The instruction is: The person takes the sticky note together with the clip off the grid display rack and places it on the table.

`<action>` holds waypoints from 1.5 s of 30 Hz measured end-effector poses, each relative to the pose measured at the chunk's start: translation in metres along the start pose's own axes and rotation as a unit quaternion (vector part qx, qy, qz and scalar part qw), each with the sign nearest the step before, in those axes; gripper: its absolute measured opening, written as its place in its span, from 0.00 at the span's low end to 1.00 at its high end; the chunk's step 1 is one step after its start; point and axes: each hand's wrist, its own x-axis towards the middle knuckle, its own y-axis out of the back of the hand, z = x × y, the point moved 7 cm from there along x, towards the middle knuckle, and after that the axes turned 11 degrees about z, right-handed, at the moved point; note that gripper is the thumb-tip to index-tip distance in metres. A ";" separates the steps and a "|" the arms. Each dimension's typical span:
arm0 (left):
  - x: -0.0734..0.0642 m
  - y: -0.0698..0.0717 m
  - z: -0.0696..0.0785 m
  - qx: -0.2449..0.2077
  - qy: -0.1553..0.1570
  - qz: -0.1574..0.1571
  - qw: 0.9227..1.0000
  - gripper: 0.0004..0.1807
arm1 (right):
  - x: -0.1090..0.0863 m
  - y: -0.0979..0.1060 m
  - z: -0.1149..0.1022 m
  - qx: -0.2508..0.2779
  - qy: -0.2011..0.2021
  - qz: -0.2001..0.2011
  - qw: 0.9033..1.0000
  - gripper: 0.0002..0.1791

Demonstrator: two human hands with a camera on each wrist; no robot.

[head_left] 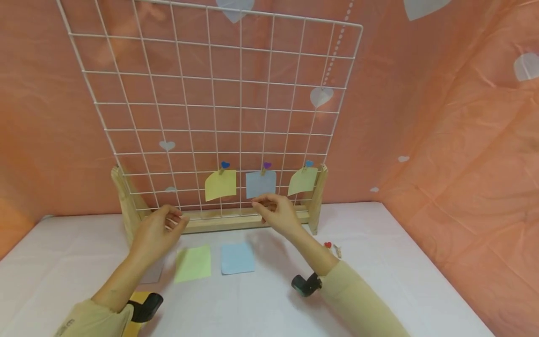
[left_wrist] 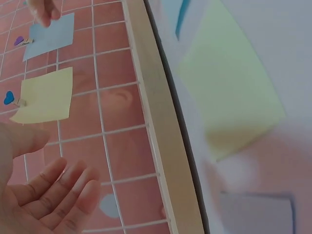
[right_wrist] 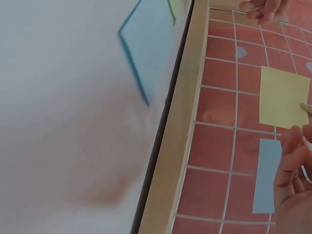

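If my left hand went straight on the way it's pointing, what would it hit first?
Your left hand would probably meet the white wire grid first, left of the clipped yellow note, though depth is unclear.

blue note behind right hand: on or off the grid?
On; a purple-heart clip holds the blue note to the wire grid.

A pale blue note [head_left: 261, 185] hangs from a purple heart clip [head_left: 267, 165] low on the white grid [head_left: 240, 152]

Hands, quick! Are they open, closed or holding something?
Left hand: open, fingers relaxed, holding nothing.
Right hand: open, fingers loosely curled, nothing visible in its grip.
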 end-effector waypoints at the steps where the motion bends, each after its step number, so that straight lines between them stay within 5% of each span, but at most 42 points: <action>1: 0.001 -0.001 0.002 -0.003 -0.001 0.006 1.000 0.10 | 0.002 -0.001 -0.002 0.003 0.003 0.003 1.000 0.12; 9: 0.011 -0.009 0.014 -0.032 0.018 0.032 0.999 0.13 | 0.016 -0.005 -0.017 0.009 0.010 0.046 0.999 0.12; 17: 0.024 -0.018 0.013 -0.093 0.130 0.022 0.987 0.19 | 0.028 -0.010 -0.032 0.040 0.008 0.066 0.997 0.14; 22: 0.029 -0.021 0.013 -0.115 0.156 0.031 0.981 0.18 | 0.032 -0.014 -0.038 0.048 0.009 0.074 0.996 0.14; 35: 0.036 -0.038 0.016 -0.170 0.143 0.009 0.975 0.21 | 0.042 -0.031 -0.055 0.077 0.018 0.060 0.995 0.19; 45: 0.039 -0.046 0.020 -0.161 0.136 0.012 0.977 0.18 | 0.052 -0.041 -0.062 0.059 0.039 0.058 0.996 0.22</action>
